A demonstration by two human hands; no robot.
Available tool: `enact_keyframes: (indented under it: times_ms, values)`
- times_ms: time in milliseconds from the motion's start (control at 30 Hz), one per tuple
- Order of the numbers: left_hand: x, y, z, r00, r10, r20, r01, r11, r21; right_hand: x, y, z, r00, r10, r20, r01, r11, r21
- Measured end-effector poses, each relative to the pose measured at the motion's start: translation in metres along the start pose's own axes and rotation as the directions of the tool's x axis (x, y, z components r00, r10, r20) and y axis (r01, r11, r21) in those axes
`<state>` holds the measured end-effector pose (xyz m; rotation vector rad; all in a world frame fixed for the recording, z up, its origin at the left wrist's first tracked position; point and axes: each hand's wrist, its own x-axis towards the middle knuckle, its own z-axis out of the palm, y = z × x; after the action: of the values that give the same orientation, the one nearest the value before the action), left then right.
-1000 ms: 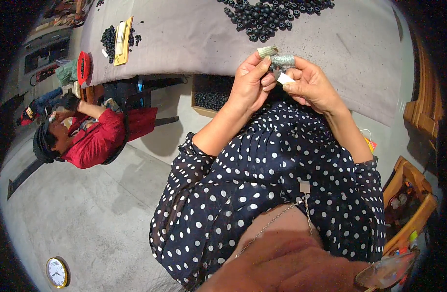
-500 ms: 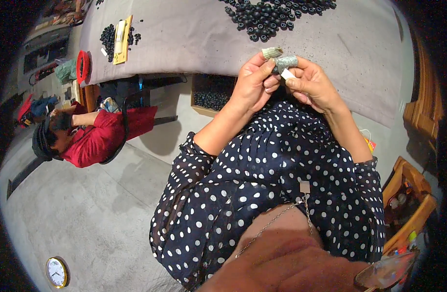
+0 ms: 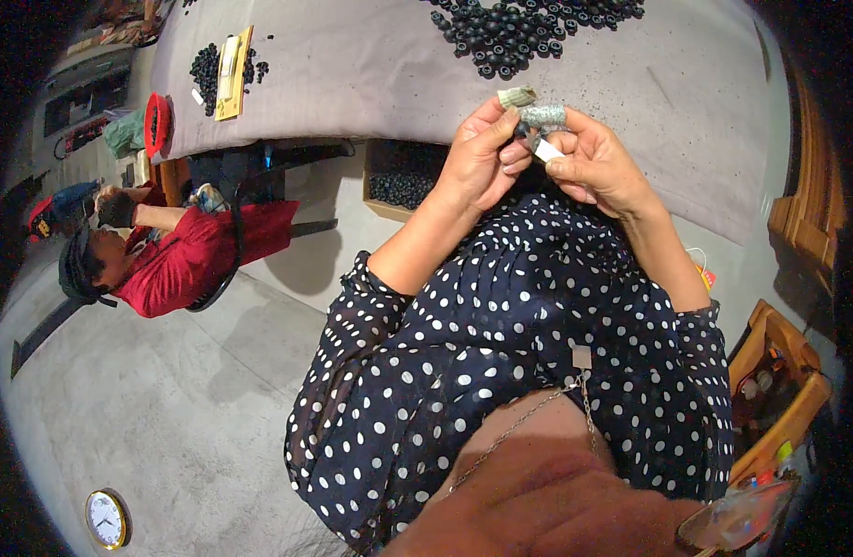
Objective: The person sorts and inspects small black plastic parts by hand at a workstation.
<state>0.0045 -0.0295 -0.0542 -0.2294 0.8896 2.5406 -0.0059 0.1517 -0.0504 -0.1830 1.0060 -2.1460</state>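
White piece dips slightly since the earlier frame; this side of the black pile, right grip pinches it, left grip apparently a dark part; steady contact should help.

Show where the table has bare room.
Mostly bare cloth lies between the yellow board and the large black pile, and right of the right hand, specks aside. Crowded: that pile, and small pieces beside the board.
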Motion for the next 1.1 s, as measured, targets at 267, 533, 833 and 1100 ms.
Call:
enact_keyframes:
  times_ms: [267, 533, 833, 1100]
  values:
    - [-0.002, -0.002, 0.008, 0.997, 0.063, -0.041, -0.06, 0.996, 0.068, 0.002, 0.004, 0.002, 0.998, -0.021, -0.057, 0.019, 0.999, -0.033]
    - [-0.015, 0.007, -0.014, 0.998, -0.046, 0.035, 0.051, 0.988, -0.146, 0.006, 0.0, -0.008, 0.989, -0.03, -0.142, 0.03, 1.0, 0.003]
    - [-0.104, 0.036, -0.143, 0.963, -0.178, -0.202, 0.084, 0.912, -0.402, -0.008, -0.004, -0.044, 0.916, -0.19, -0.352, 0.193, 0.981, -0.028]
    - [-0.089, 0.016, -0.334, 0.526, -0.106, -0.844, -0.18, 0.956, -0.232, 0.0, -0.006, -0.031, 0.897, -0.196, -0.395, 0.14, 0.976, -0.166]
